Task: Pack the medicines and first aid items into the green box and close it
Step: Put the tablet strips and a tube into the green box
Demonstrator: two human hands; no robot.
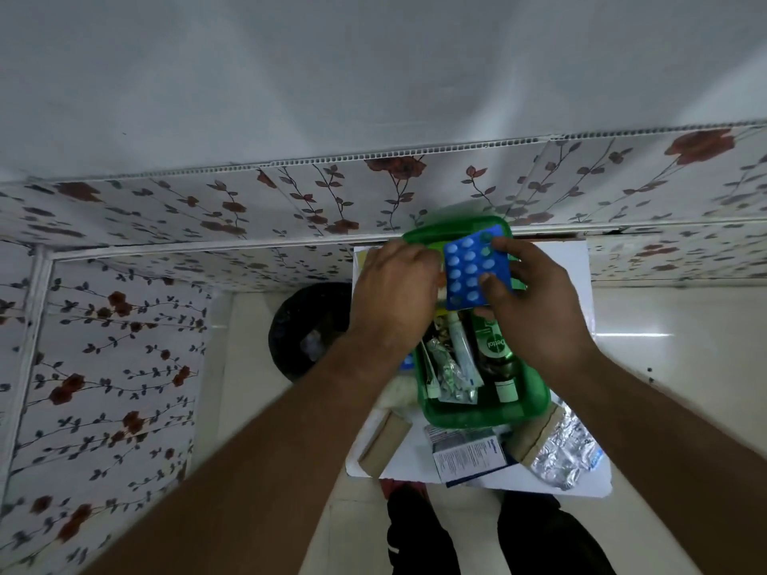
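Table (552,259): white, carrying green box (535,402).
Left hand (394,288): pinching blue blister pack (473,271) above green box.
Right hand (527,292): gripping the pack too.

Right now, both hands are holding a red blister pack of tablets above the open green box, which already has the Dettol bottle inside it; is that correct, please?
Not quite: the blister pack is blue, not red, as the head view shows. Otherwise yes: the left hand and right hand hold it above the open green box, with the Dettol bottle inside.

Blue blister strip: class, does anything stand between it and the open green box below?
Nothing visible blocks it. Both hands, left hand and right hand, hold the blue blister strip above the green box, already partly filled.
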